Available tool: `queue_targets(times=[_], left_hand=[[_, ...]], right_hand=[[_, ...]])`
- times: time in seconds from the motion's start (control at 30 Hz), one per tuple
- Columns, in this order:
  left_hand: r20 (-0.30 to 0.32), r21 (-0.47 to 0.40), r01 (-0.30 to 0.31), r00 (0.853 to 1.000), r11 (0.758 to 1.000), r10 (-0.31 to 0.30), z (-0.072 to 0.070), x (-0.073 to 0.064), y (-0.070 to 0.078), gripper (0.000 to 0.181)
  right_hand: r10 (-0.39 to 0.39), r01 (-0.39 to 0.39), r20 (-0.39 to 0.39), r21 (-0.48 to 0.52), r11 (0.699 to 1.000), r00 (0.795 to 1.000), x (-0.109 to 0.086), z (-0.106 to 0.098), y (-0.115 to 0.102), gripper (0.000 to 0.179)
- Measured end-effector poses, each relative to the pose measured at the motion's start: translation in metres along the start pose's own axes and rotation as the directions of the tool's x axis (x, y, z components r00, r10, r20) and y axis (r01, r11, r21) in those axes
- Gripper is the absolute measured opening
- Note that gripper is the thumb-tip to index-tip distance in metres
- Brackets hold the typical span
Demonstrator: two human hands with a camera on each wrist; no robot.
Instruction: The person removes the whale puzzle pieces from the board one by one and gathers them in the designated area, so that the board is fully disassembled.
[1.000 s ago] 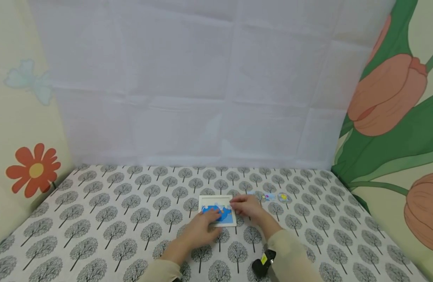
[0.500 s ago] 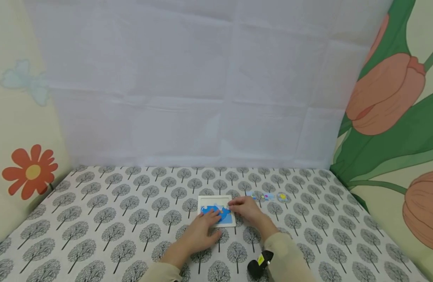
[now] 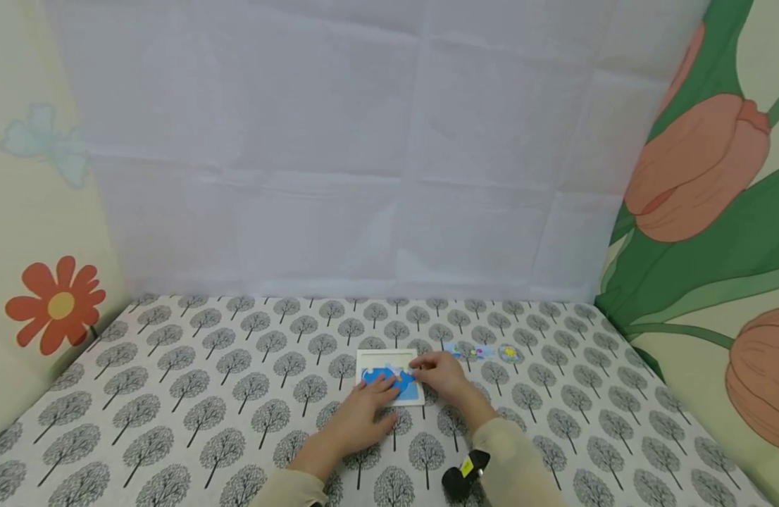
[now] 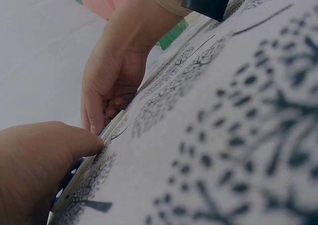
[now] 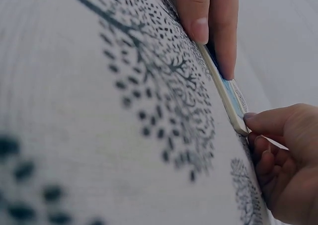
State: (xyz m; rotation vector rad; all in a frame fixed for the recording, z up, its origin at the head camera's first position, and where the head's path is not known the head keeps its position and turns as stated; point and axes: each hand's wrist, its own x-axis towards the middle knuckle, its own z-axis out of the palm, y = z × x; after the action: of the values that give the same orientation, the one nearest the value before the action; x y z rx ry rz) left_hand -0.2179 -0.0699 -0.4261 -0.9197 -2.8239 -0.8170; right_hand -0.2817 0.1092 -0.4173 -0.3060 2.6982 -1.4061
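Observation:
A small white puzzle tray lies on the cloth, with blue puzzle pieces filling its lower part. Across the pieces rests my left hand, fingers spread and nearly straight; in the left wrist view its thumb lies by the tray's near edge. My right hand is at the tray's right side, fingers curled, thumb and forefinger pinching at a pale puzzle piece just inside the rim. The fingers hide most of that piece. In the right wrist view, the right thumb touches the tray's corner.
Loose puzzle pieces and a round piece with a yellow sun lie right of and behind the right hand. A black device sits at the right wrist. The tree-print cloth covers the table; a white sheet hangs behind.
The right hand's fingertips have shifted very slightly left at the tray's right side. The left hand stays on the pieces, with its fingers a little more spread.

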Motion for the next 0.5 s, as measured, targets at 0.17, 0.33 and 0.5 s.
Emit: queue_targets(times=[0.17, 0.33, 0.5], left_hand=[[-0.017, 0.021, -0.010, 1.000, 1.000, 0.010, 0.0002, -0.0001, 0.0007, 0.043], [-0.024, 0.035, -0.019, 1.000, 0.999, 0.020, 0.0006, -0.0005, 0.0003, 0.042], [-0.021, 0.022, -0.024, 0.999, 0.999, 0.025, 0.0009, -0.0009, 0.0003, 0.041]], right_hand=[[-0.020, 0.020, -0.007, -0.019, 1.000, 1.000, -0.0007, 0.0000, -0.0006, 0.013], [-0.053, 0.053, -0.004, -0.033, 0.998, 0.999, -0.0005, 0.0005, -0.0009, 0.013], [-0.067, 0.067, -0.006, -0.041, 0.997, 0.998, 0.0001, 0.0009, 0.0020, 0.012]])
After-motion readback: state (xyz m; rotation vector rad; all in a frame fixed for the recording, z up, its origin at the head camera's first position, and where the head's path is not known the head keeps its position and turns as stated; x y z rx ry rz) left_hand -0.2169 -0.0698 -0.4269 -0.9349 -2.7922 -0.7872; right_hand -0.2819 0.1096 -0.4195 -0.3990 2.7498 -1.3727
